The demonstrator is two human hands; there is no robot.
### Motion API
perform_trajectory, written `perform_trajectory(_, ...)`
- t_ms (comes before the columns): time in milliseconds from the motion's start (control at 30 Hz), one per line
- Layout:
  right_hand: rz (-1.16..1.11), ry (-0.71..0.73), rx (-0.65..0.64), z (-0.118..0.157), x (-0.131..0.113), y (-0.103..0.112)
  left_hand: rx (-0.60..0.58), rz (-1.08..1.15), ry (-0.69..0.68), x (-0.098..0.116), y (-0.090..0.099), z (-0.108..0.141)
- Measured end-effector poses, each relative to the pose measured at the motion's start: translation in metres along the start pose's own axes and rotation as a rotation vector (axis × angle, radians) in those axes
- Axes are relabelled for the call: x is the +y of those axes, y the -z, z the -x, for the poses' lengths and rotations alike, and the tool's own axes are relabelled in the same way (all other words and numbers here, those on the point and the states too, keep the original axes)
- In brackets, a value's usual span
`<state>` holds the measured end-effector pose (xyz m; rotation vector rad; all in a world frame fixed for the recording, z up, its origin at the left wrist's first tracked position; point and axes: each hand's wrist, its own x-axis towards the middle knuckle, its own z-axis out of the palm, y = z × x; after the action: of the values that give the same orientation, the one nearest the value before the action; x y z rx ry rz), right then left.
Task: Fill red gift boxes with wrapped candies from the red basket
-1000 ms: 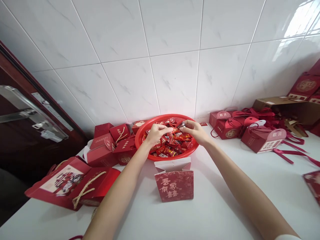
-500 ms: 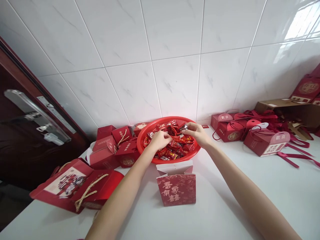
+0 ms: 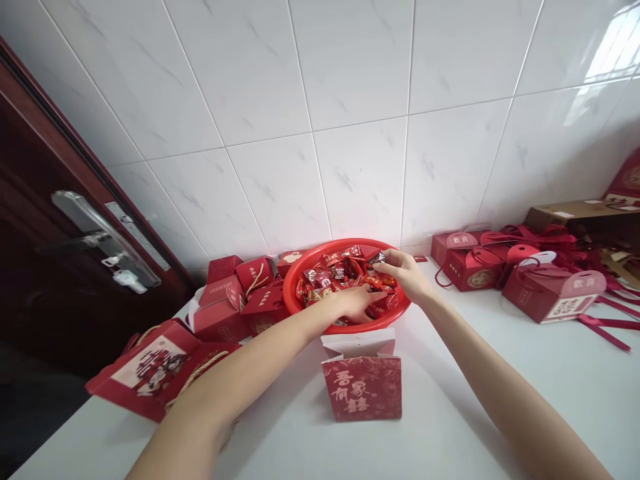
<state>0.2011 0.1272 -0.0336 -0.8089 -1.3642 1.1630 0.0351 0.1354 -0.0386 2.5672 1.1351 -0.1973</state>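
A red plastic basket (image 3: 295, 267) full of wrapped candies (image 3: 330, 275) stands against the wall. My left hand (image 3: 356, 303) reaches across the basket's front, fingers apart among the candies at its right side, with nothing visibly gripped. At the right rim, my right hand (image 3: 405, 272) pinches a dark, shiny wrapped candy (image 3: 377, 260) between thumb and fingers. In front of the basket stands an open red paper box (image 3: 363, 390) with light lettering, its white inner flap upright. The inside of the box is mostly hidden from view.
Red gift boxes (image 3: 220, 310) crowd the left, with a rope-handled box (image 3: 145, 370) nearest. On the right are more red boxes (image 3: 550, 293) with ribbons (image 3: 607, 330) and a brown carton (image 3: 570, 212). A door handle (image 3: 95, 233) is at far left.
My left hand has moved right and nearer within the basket, its fingers spreading from a pinch. My right hand still holds the dark candy at the rim. The view has shifted slightly.
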Motion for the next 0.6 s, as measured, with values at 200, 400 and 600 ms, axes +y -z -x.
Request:
perform_trajectory(200, -0.005, -0.007, 0.021, 0.0, 0.002, 0.001, -0.126, 0.01, 0.169, 0.025, 0.003, -0.03)
perform_trajectory(400, 0.002, -0.012, 0.016, 0.001, 0.002, 0.001, -0.119, 0.147, 0.117, 0.025, 0.009, -0.038)
perform_trajectory(600, -0.032, -0.006, 0.016, 0.0, 0.002, 0.001, -0.059, 0.239, 0.063, 0.013, 0.013, -0.029)
